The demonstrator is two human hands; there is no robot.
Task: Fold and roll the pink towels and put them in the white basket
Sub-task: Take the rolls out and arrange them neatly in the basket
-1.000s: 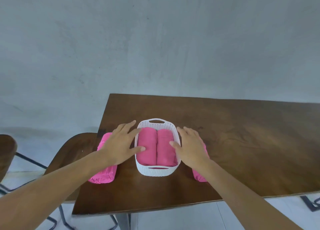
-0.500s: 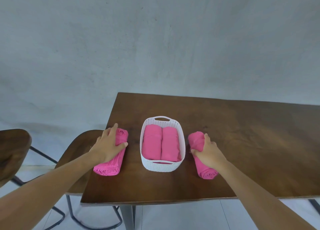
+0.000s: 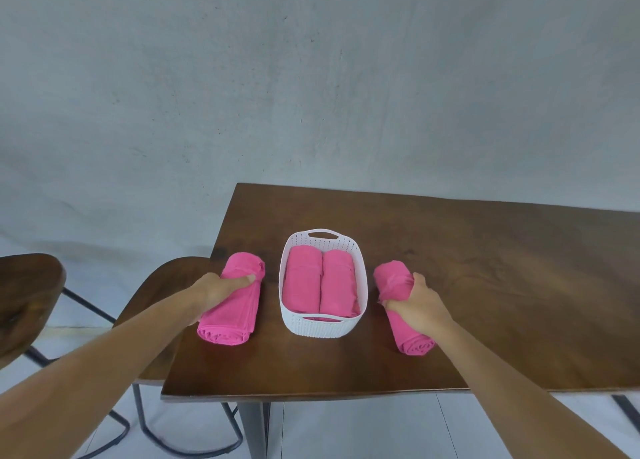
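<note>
A white basket (image 3: 361, 276) stands on the brown table and holds two rolled pink towels (image 3: 320, 282) side by side. Left of the basket lies another rolled pink towel (image 3: 235, 316), and my left hand (image 3: 219, 289) grips it around the middle, thumb on top. A fourth rolled pink towel (image 3: 391, 280) lies to the right of the basket, where my right hand (image 3: 417, 303) is curled around its middle. Both outer rolls rest on the table.
The wooden table (image 3: 485, 268) stretches far to the right and back. Its left edge runs just beside the left roll. Two wooden stools (image 3: 31, 296) with black metal legs stand to the left of the table, over a pale floor.
My hands left the basket's sides and moved outward, each closing around a rolled towel beside the basket. The view has shifted a little to the left.
</note>
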